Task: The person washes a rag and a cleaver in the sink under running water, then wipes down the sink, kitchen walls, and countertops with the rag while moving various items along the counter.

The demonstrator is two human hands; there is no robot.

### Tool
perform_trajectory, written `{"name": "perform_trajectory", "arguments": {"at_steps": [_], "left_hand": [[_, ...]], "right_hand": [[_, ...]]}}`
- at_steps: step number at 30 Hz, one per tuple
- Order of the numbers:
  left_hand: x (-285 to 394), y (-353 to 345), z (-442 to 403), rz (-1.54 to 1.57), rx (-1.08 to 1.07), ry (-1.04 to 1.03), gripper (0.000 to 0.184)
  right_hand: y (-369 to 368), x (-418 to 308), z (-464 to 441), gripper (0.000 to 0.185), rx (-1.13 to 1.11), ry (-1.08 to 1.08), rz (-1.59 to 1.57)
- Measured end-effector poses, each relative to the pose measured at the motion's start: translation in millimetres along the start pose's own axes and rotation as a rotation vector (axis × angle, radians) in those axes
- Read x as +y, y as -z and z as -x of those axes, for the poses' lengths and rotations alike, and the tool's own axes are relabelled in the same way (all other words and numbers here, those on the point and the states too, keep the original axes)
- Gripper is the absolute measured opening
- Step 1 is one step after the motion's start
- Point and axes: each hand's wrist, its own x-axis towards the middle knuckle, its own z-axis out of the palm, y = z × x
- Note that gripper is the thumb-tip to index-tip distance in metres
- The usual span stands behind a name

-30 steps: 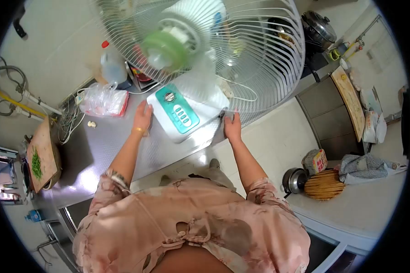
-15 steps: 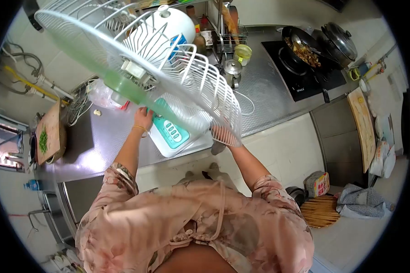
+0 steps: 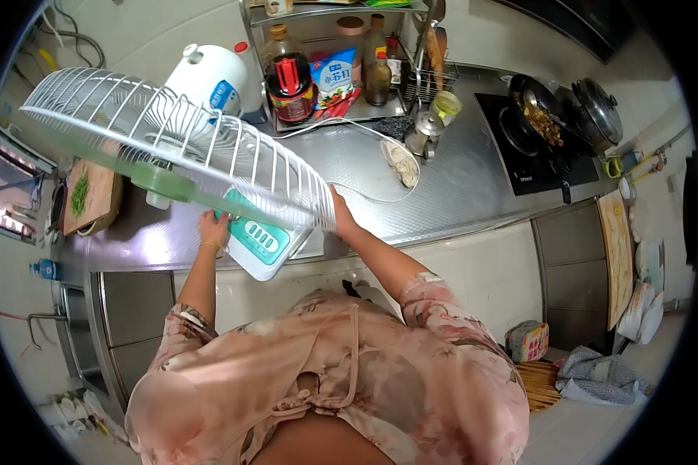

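Observation:
A white electric fan (image 3: 267,273) with a wire guard, green blades and a teal control panel (image 3: 256,239) is between my hands, over the counter's front edge. My left hand (image 3: 212,229) is closed at the left side of its base, near the teal part. At the right end of the guard (image 3: 287,186), my right hand (image 3: 344,215) grips the fan; the guard hides some of those fingers. The tilted fan head covers part of the counter. Behind it a white cord (image 3: 353,122) loops across the steel surface, around a crumpled pale cloth (image 3: 399,164).
A chopping board (image 3: 101,194) with chopped greens stands at the left. Behind the fan are a white jug (image 3: 202,77) and a rack (image 3: 380,124) of bottles. Rightward are a metal pot (image 3: 424,139), a hob (image 3: 520,182) and a wok (image 3: 523,87) with food.
The fan has shifted left along the counter with both my hands on it. My view has turned, so the bottle rack, cord and cloth show more fully.

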Motion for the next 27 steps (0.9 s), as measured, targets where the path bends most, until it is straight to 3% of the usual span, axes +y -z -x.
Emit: {"name": "perform_trajectory", "arguments": {"at_steps": [2,4,9,12,13,17,20,22,23,24,27], "left_hand": [[8,20,18,-0.06,0.077,0.066,0.061],[4,31,30,-0.067,0.106,0.111,0.071],[5,38,52,0.014,0.135,0.215,0.067],[30,43,70,-0.015,0.129,0.261,0.069],[33,41,76,-0.037,0.123,0.271,0.07],[24,29,85,0.069,0.215,0.248,0.058],[35,32,99,0.031,0.329,0.096,0.05],[47,33,117,0.056,0.34,-0.116,0.046],[56,32,128,0.068,0.35,-0.215,0.045],[67,30,138,0.096,0.291,-0.299,0.043],[112,19,165,0.171,0.121,-0.521,0.042]], "right_hand": [[-9,-35,-5,0.082,-0.02,-0.11,-0.136],[-11,-66,-13,0.081,-0.035,-0.093,-0.069],[-15,-91,-45,0.078,-0.072,-0.088,0.002],[-17,-110,-54,0.078,-0.051,-0.115,-0.13],[-18,-110,-55,0.078,-0.034,-0.131,-0.166],[-27,-80,-27,0.061,0.302,0.139,0.025],[12,-82,48,0.045,0.076,0.369,0.558],[54,-66,86,0.035,0.188,0.528,0.646],[77,-53,96,0.028,0.284,0.458,0.724],[107,-48,106,0.029,0.329,0.25,0.772],[208,14,130,0.03,0.829,-0.038,1.085]]}}
